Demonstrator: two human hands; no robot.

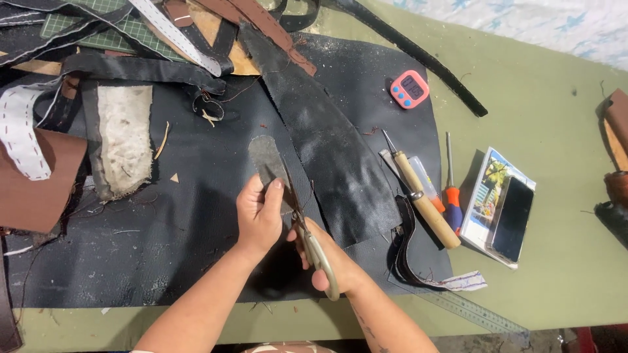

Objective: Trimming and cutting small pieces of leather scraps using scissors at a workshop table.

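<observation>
My left hand point(260, 212) pinches a grey, rounded strip-shaped template point(265, 157) against a piece of black leather point(327, 144). My right hand point(327, 258) grips scissors point(314, 245) with pale metal handles. Their blades point up along the right edge of the template, into the leather. Both hands are over a large black leather sheet point(176, 229) spread on the green table point(543, 131).
Leather scraps, brown pieces and a green cutting mat point(131, 29) pile up at the top left. To the right lie a pink timer point(409, 89), a wooden-handled tool point(422, 199), a screwdriver point(451, 189), a phone point(512, 219) on a booklet, and a metal ruler point(471, 310).
</observation>
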